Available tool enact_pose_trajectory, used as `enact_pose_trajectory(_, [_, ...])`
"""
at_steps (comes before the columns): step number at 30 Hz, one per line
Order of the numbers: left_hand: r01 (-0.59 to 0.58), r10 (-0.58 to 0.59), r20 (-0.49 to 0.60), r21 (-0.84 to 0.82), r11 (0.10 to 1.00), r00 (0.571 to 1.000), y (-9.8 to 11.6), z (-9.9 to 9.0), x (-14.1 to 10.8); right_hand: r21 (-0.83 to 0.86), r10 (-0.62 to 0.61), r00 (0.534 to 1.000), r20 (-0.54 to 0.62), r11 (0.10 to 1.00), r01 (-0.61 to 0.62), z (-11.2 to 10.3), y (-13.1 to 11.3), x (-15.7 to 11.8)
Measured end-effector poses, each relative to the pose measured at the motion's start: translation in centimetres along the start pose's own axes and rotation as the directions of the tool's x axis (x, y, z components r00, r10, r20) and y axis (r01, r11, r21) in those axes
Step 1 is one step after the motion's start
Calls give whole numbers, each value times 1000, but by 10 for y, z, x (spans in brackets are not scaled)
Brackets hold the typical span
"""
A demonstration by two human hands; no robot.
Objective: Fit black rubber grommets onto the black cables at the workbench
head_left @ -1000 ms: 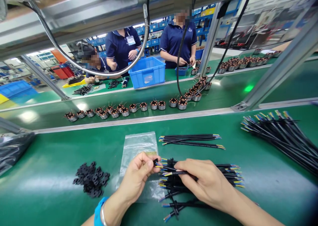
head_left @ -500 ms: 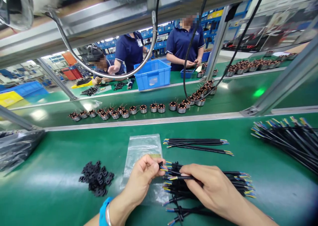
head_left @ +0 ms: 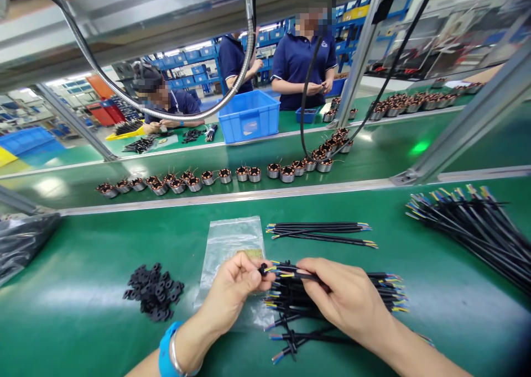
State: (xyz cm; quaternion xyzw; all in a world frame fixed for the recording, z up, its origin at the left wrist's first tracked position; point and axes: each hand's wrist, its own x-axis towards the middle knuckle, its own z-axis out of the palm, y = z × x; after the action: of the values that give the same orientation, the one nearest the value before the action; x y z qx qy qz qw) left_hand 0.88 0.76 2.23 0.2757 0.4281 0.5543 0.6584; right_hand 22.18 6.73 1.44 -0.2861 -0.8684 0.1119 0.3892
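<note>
My left hand (head_left: 234,288) pinches a small black clip-like part (head_left: 263,268) between thumb and fingers. My right hand (head_left: 344,294) is closed on a black cable (head_left: 305,276), whose stripped end with coloured wires points at the black part. The wire tips reach the part or lie just in front of it; I cannot tell whether they are inside. Beneath my right hand lies a pile of black cables (head_left: 286,301) with coloured wire ends. Left of my hands is a heap of similar black parts (head_left: 154,291). A clear plastic bag (head_left: 232,230) lies under my left hand.
Several cables (head_left: 319,226) lie beyond my hands, and a larger cable bundle (head_left: 468,216) sits at the right. Copper-wound stators (head_left: 287,173) line the belt behind a metal rail (head_left: 232,197). A blue bin (head_left: 249,117) and co-workers are across. A hose (head_left: 166,114) hangs overhead.
The cable end and the black part in my fingers are slightly closer together. The view has shifted a little. Across the belt, one co-worker has turned and drawn back an outstretched hand.
</note>
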Motion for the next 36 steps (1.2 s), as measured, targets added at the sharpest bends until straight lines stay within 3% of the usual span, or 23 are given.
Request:
enact_pose_trajectory(5, [50, -51, -30, -41, 998, 998, -1, -1, 1, -83, -108, 994, 17, 991, 109, -5, 1, -3])
enact_pose_trajectory(12, [-16, 16, 10, 15, 1000, 1000, -8, -1, 2, -110, -266, 960, 87, 955, 275, -5, -5, -5])
enact_pose_trajectory(18, [9, -9, 4, 36, 999, 1000, -18, 0, -1, -150, -249, 960, 125, 952, 266, -2, -21, -1])
enact_pose_trajectory(23, [-126, 123, 33, 142, 982, 992, -23, 1, -2, -80, -172, 970, 174, 979, 188, -2, -31, -4])
enact_pose_trajectory(29, [-292, 292, 66, 420, 859, 954, -17, 10, -7, 45, -99, 971, 219, 995, 91, 0, -39, -8])
enact_pose_trajectory(36, [-287, 307, 43, 490, 823, 951, -17, 13, -8, 142, -71, 975, 212, 989, 42, 1, -39, -6])
